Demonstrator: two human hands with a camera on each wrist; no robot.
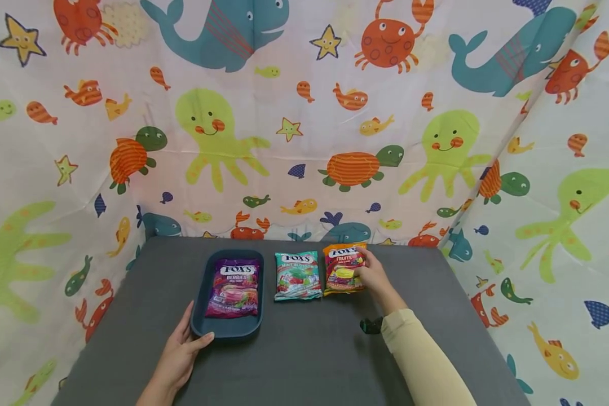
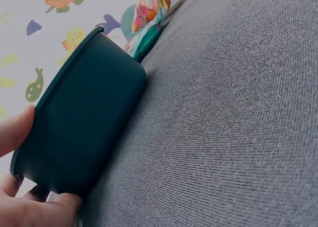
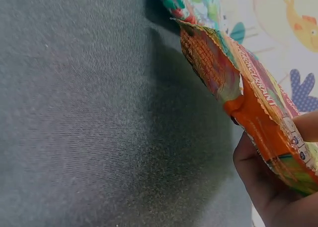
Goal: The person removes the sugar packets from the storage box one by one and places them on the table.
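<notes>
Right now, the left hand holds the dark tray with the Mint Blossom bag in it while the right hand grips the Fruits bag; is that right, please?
Not quite: the head view shows the Berries bag in the dark tray, with the Mint Blossom bag lying outside it, to the right. The rest stands.

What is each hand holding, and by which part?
The right hand grips the Fox's Fruits candy bag by its right side. The left hand holds the dark blue tray at its near left corner.
</notes>
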